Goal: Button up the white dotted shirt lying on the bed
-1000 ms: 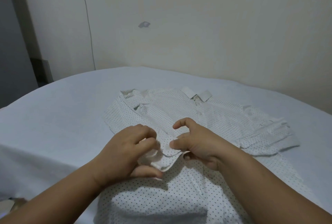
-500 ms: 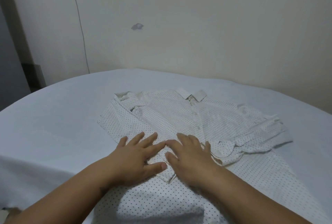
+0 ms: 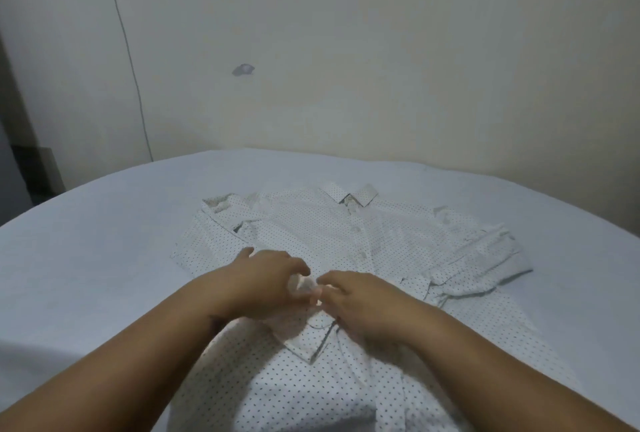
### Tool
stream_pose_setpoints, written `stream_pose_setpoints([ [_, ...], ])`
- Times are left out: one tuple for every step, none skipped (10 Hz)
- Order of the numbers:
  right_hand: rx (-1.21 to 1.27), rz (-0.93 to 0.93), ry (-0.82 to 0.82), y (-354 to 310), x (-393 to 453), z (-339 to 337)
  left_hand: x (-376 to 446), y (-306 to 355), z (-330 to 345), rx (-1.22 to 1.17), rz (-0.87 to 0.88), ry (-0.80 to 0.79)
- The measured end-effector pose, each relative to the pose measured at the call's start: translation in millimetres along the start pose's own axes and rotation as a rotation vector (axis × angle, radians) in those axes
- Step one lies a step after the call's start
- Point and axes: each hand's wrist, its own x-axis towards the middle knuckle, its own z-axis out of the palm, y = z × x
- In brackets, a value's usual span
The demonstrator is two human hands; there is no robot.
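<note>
The white dotted shirt [image 3: 311,224] lies front-up on the bed [image 3: 104,258], collar [image 3: 349,193] towards the wall and sleeves folded out to both sides. Two buttons show fastened along the placket above my hands. My left hand [image 3: 266,279] and my right hand [image 3: 356,300] meet at the middle of the placket. Each pinches a lifted fold of the shirt's front edge between curled fingers and thumb. The button under my fingers is hidden. A loose corner of the placket [image 3: 308,345] sticks out just below my hands.
The bed has a pale blue sheet that spreads wide to the left and right of the shirt. A cream wall [image 3: 381,68] stands close behind the bed, with a thin cable [image 3: 128,61] running down it on the left. A dark gap [image 3: 31,172] sits at the far left.
Half a second ago both hands lay flat on the shirt, fingers spread. Now the fingers have curled and pinch the front edge, lifting it a little. The view has shifted slightly.
</note>
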Motion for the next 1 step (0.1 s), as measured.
stream_pose_setpoints([
  [0.177, -0.044, 0.031, -0.7, -0.5, -34.7, 10.8, 13.8, -25.0, -0.342, 0.023, 0.064],
])
